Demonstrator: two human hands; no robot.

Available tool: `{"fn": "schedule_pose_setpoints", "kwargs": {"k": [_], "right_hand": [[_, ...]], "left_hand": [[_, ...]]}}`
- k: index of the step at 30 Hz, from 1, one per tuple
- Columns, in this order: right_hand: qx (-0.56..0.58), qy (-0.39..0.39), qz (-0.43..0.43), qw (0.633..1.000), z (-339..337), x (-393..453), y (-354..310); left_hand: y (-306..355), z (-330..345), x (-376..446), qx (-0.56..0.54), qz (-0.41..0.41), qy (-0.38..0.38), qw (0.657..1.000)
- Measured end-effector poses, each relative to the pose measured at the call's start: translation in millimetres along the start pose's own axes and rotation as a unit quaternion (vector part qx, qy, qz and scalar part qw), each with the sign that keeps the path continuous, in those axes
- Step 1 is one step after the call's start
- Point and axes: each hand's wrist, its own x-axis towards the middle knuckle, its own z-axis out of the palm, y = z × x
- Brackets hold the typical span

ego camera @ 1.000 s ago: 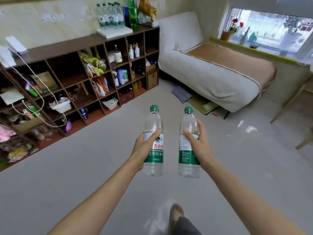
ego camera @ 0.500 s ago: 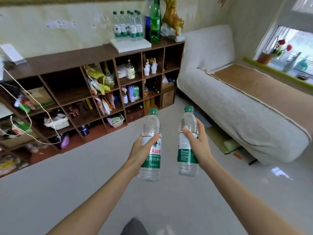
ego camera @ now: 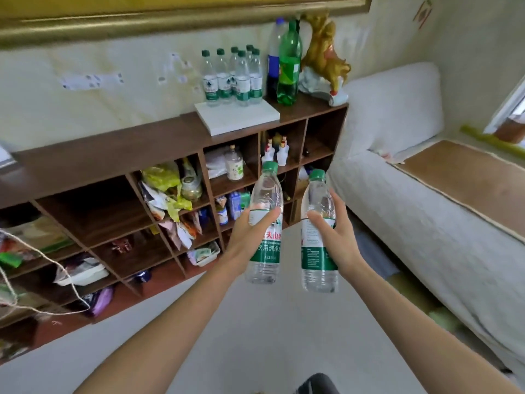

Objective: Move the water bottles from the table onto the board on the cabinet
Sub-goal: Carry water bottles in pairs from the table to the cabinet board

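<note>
I carry two clear water bottles with green caps and green labels, upright in front of me. My left hand (ego camera: 246, 237) grips the left bottle (ego camera: 265, 251) around its label. My right hand (ego camera: 335, 240) grips the right bottle (ego camera: 318, 265) the same way. Ahead, a white board (ego camera: 241, 119) lies on top of the brown cabinet (ego camera: 113, 149). Several matching water bottles (ego camera: 233, 78) stand in a cluster at the back of the board. The front part of the board is bare.
A tall blue-labelled bottle (ego camera: 273, 64), a green soda bottle (ego camera: 289, 61) and a gold figurine (ego camera: 324, 55) stand right of the board. The cabinet's cubbies hold packets and bottles. A white sofa (ego camera: 412, 209) runs along the right. White cords (ego camera: 39, 280) hang at left.
I have walked closer to the cabinet, which now fills more of the view, and the board sits higher and nearer. Both bottles stay held upright in my hands.
</note>
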Motion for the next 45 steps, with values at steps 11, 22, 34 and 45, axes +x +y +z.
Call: {"fn": "schedule_pose_setpoints", "kwargs": {"k": [11, 22, 34, 45], "right_hand": [[-0.013, -0.076, 0.015, 0.997, 61.9, 289.5, 13.3], [-0.062, -0.204, -0.087, 0.973, 172.9, 523.3, -46.9], [-0.102, -0.227, -0.166, 0.954, 260.9, 657.8, -76.3], [-0.089, -0.186, -0.18, 0.962, 269.3, 705.8, -52.5]], "left_hand": [[50.3, -32.2, 245.7, 0.048, 0.016, 0.068, 0.996], [120.9, -110.9, 435.8, -0.016, 0.1, 0.235, 0.967], [179.2, -183.7, 588.4, -0.031, 0.175, 0.192, 0.965], [155.8, -186.2, 646.4, 0.043, 0.176, 0.209, 0.961]]}}
